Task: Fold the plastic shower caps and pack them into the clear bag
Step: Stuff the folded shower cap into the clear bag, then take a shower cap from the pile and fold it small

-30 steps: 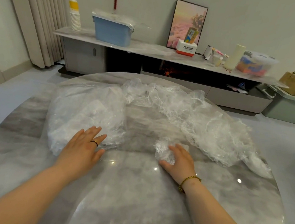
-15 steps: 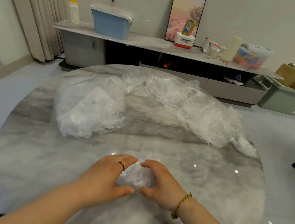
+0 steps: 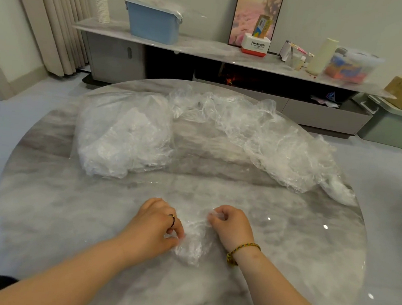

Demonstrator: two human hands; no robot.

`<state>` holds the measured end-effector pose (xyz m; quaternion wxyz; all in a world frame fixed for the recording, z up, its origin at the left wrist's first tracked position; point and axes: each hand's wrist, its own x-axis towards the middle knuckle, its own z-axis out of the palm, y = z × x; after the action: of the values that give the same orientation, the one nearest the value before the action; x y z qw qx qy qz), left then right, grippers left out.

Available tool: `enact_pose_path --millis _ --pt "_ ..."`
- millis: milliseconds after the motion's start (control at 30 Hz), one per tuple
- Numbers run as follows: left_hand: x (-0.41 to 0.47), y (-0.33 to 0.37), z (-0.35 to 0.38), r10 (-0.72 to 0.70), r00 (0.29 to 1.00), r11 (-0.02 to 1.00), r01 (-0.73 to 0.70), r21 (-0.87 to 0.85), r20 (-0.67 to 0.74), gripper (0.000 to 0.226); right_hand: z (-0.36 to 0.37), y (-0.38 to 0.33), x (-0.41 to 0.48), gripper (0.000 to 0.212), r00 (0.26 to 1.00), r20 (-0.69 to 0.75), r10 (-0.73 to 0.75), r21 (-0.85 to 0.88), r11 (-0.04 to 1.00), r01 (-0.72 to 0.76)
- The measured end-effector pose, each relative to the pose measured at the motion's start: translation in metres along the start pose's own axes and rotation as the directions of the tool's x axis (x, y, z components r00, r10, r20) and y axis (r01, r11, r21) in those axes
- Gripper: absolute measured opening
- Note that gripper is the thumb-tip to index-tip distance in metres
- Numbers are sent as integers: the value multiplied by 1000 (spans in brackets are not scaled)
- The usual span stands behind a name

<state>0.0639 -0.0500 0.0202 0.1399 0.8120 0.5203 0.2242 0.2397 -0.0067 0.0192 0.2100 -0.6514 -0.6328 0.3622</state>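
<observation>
Two curled hands — left hand (image 3: 156, 223), right hand (image 3: 232, 224) — pinch one crumpled shower cap (image 3: 191, 245) between them.

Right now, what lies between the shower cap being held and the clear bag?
In the head view, past the left hand pinching the shower cap, only bare marble table stretches to the clear bag.

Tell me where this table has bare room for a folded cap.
Bare marble lies left of the left hand, below the clear bag; right of the right hand, below the pile of loose caps; and in the band between hands and bag. The far half of the table is crowded; the shower cap fills the gap between the hands.
</observation>
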Motion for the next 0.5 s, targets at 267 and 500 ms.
enact_pose_path --millis 267,500 --pt "-5 -1 -3 93 981 991 -75 -109 168 12 -20 12 11 15 983 -185 12 -37 999 -19" --pt "-3 -5 -11 27 966 986 -68 150 259 51 -16 12 7 31 971 -226 -77 -261 965 15"
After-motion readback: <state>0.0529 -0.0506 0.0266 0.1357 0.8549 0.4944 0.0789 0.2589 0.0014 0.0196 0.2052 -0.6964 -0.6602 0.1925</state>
